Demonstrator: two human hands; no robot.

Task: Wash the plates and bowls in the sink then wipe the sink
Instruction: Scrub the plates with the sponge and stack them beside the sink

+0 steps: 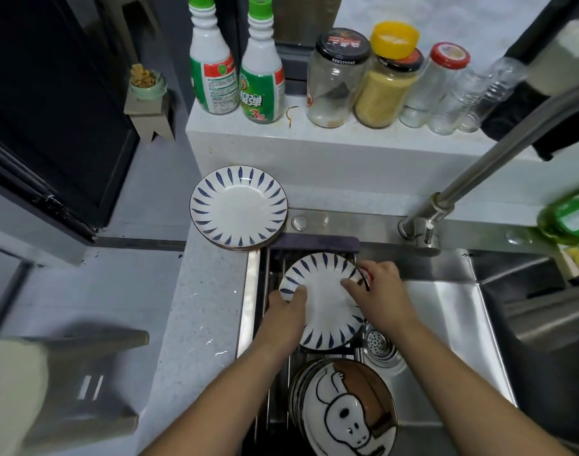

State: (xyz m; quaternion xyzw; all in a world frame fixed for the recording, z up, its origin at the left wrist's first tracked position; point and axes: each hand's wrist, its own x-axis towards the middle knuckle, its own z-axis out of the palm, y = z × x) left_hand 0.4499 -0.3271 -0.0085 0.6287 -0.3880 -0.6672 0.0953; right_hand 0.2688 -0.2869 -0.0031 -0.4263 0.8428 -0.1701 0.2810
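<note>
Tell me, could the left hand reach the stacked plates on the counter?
Probably yes. The left hand grips the blue-leaf plate over the sink, so it must let go first. The stacked plates lie just beyond it, with nothing between.

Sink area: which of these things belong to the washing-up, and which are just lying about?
Part of the job: blue-striped plate held by left hand and right hand; cartoon plates in the sink; matching plates stacked on the counter; faucet.
Lying about: two green-capped bottles; jars on the ledge.
</note>
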